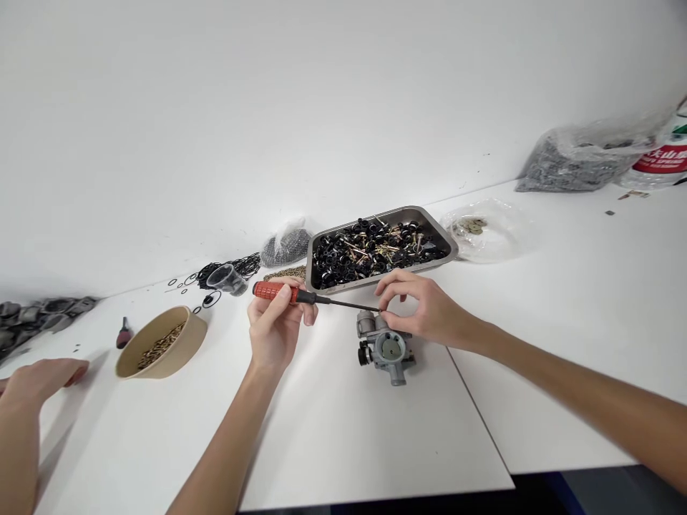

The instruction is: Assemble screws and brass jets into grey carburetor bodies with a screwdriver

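My left hand (276, 318) is wrapped round the red handle of a screwdriver (282, 292), whose dark shaft points right. A grey metal carburetor (391, 348) stands on the white table below the screwdriver's tip, with a black knob on its left side. At the carburetor's top, my right hand (411, 304) has thumb and forefinger pinched together beside the tip. Whatever lies between those fingertips is too small to make out. Behind both hands sits a metal tray (454, 252) of black caps and brass-coloured screws.
Left are a tan bowl (196, 336) of brass parts, a clear cup (228, 280), black rings (250, 265) and a small red-handled tool (124, 334). Another person's hand (40, 383) rests far left. Plastic bags (582, 161) and a white container (663, 161) stand back right.
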Motion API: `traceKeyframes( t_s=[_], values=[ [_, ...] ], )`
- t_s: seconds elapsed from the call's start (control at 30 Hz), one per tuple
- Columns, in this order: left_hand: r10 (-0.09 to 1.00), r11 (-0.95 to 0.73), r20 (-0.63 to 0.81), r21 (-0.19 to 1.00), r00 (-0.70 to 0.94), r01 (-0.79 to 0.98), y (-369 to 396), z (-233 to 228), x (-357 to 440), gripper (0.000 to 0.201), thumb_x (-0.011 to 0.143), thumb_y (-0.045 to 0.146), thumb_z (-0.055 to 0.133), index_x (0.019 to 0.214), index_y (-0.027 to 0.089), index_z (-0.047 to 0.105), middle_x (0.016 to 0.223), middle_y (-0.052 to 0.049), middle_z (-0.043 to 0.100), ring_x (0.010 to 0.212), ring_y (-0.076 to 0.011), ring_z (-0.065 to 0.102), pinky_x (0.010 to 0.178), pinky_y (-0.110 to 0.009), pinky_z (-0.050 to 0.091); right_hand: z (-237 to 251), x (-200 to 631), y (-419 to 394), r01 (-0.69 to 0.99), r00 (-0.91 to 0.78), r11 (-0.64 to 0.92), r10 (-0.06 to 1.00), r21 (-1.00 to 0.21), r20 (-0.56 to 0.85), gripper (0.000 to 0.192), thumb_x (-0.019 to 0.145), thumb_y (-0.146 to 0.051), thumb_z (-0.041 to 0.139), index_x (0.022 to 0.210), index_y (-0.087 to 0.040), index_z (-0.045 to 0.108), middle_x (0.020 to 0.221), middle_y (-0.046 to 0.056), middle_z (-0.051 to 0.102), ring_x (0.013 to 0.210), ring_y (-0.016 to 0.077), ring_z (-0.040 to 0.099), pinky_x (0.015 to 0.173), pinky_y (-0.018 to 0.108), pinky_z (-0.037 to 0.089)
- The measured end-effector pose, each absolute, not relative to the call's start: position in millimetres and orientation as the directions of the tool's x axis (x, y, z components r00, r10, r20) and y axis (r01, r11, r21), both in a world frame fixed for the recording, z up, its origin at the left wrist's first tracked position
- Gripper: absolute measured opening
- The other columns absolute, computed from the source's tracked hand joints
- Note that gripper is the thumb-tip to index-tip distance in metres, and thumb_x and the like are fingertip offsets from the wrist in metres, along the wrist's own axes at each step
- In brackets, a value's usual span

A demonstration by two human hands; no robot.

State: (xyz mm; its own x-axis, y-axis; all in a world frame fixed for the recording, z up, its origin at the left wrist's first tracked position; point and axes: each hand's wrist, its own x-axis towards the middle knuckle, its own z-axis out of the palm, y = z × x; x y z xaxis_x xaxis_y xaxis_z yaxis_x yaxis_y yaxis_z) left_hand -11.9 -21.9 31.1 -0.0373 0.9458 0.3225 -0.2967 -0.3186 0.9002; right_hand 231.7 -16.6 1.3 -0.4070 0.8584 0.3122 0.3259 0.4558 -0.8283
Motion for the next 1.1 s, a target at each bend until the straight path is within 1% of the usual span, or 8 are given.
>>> traceKeyframes(
  t_s=[0.13,0.3,0.47,0.57,0.7,0.77,0.9,1.1],
  values=[
    [0.943,-0.317,0.333,0.897,-0.001,-0.307,-22.6,30.5,-11.3,0.011,0.08,0.022,0.063,0.084,0.012,0.065,0.084,-0.007,0.061,0.044,-0.0133,0.056,0.046,-0.028,0.041,5.7,235.6,-15.0,0.345,-0.439,0.466,0.847,-0.815,0.299,0.003,0.076,-0.019,0.065,0.074,-0.019,0.067,0.106,0.003,0.062,0.091,0.0166,0.057,0.08,0.032,0.043],
    [0.939,-0.313,0.34,0.902,0.042,-0.297,-25.1,29.9,-8.7,0.012,0.08,0.024,0.065,0.085,0.014,0.063,0.086,-0.006,0.06,0.047,-0.0126,0.057,0.049,-0.029,0.044,6.7,241.0,-12.3,0.371,-0.471,0.489,0.832,-0.79,0.294,0.003,0.076,-0.017,0.064,0.075,-0.019,0.066,0.106,0.003,0.062,0.091,0.017,0.059,0.079,0.032,0.045],
    [0.941,-0.304,0.333,0.912,0.066,-0.276,-28.2,30.0,-6.1,0.016,0.078,0.027,0.068,0.087,0.014,0.062,0.088,-0.006,0.059,0.051,-0.0125,0.058,0.053,-0.03,0.046,5.0,244.1,-9.0,0.384,-0.474,0.554,0.805,-0.739,0.357,0.003,0.076,-0.016,0.063,0.074,-0.019,0.064,0.105,0.005,0.061,0.095,0.0196,0.059,0.086,0.036,0.046],
    [0.937,-0.311,0.342,0.91,0.073,-0.274,-28.7,29.7,-5.1,0.018,0.078,0.027,0.069,0.087,0.014,0.062,0.089,-0.006,0.058,0.051,-0.0133,0.059,0.054,-0.03,0.047,3.3,243.8,-7.9,0.378,-0.472,0.573,0.795,-0.728,0.38,0.005,0.075,-0.013,0.063,0.074,-0.018,0.064,0.104,0.005,0.062,0.094,0.0193,0.059,0.085,0.036,0.047],
    [0.94,-0.306,0.336,0.91,0.064,-0.279,-29.0,29.7,-4.2,0.015,0.08,0.026,0.067,0.088,0.015,0.061,0.089,-0.005,0.058,0.049,-0.0127,0.059,0.053,-0.03,0.046,3.3,242.9,-7.7,0.366,-0.466,0.528,0.817,-0.766,0.341,0.004,0.077,-0.015,0.063,0.077,-0.019,0.065,0.102,0.005,0.063,0.084,0.016,0.057,0.073,0.031,0.046],
    [0.946,-0.296,0.321,0.912,0.047,-0.284,-29.3,30.0,-4.0,0.015,0.08,0.026,0.066,0.089,0.015,0.061,0.09,-0.005,0.059,0.049,-0.0125,0.059,0.054,-0.03,0.046,4.4,242.8,-7.6,0.342,-0.446,0.485,0.837,-0.805,0.315,0.003,0.079,-0.018,0.064,0.079,-0.019,0.066,0.101,0.004,0.063,0.08,0.0145,0.056,0.07,0.029,0.046],
    [0.96,-0.263,0.279,0.915,0.009,-0.308,-28.2,29.8,-4.8,0.013,0.081,0.025,0.065,0.088,0.015,0.061,0.092,-0.006,0.06,0.05,-0.0123,0.059,0.057,-0.031,0.048,7.7,243.4,-6.5,0.305,-0.409,0.425,0.867,-0.852,0.286,0.005,0.081,-0.022,0.064,0.081,-0.019,0.067,0.097,0.003,0.064,0.078,0.0132,0.056,0.07,0.028,0.045],
    [0.985,-0.161,0.173,0.902,-0.007,-0.4,-20.8,27.0,-6.7,0.01,0.083,0.022,0.061,0.088,0.014,0.062,0.086,-0.007,0.062,0.05,-0.0121,0.057,0.056,-0.029,0.046,7.8,243.3,-8.5,0.318,-0.416,0.392,0.876,-0.863,0.244,0.01,0.084,-0.029,0.065,0.083,-0.019,0.068,0.098,0.004,0.064,0.079,0.0137,0.057,0.071,0.028,0.045]
  ],
)
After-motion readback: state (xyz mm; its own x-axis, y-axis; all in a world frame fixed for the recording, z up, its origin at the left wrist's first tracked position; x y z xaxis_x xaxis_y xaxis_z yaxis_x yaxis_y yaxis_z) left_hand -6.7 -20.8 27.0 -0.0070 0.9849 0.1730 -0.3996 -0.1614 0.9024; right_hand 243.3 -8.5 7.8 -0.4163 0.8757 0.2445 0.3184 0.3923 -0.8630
